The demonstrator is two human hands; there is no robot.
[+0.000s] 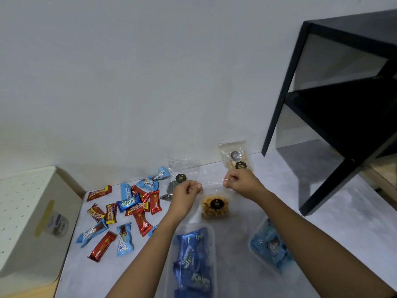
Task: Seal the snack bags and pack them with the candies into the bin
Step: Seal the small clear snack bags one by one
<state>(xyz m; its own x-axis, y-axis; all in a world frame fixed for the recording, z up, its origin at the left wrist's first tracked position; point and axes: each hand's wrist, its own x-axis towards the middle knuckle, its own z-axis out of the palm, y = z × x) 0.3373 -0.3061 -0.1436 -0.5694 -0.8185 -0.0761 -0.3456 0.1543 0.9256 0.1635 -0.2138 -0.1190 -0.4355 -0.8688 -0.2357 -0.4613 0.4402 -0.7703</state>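
A clear snack bag of golden puffs point(214, 206) with a black label stands on the grey table. My left hand point(187, 194) pinches the left end of its top strip, and my right hand point(240, 182) pinches the right end, the strip stretched between them. A second clear bag with dark round snacks point(179, 181) leans on the wall behind my left hand. A third bag of pale snacks point(236, 158) leans on the wall behind my right hand. Several red and blue wrapped candies point(126, 209) lie scattered to the left.
A clear bin with dark blue packets point(194, 259) sits near my arms. Another clear bin with light blue candies point(268, 244) is partly under my right forearm. A white perforated box point(32, 222) stands at the left. A black shelf point(343, 104) fills the right.
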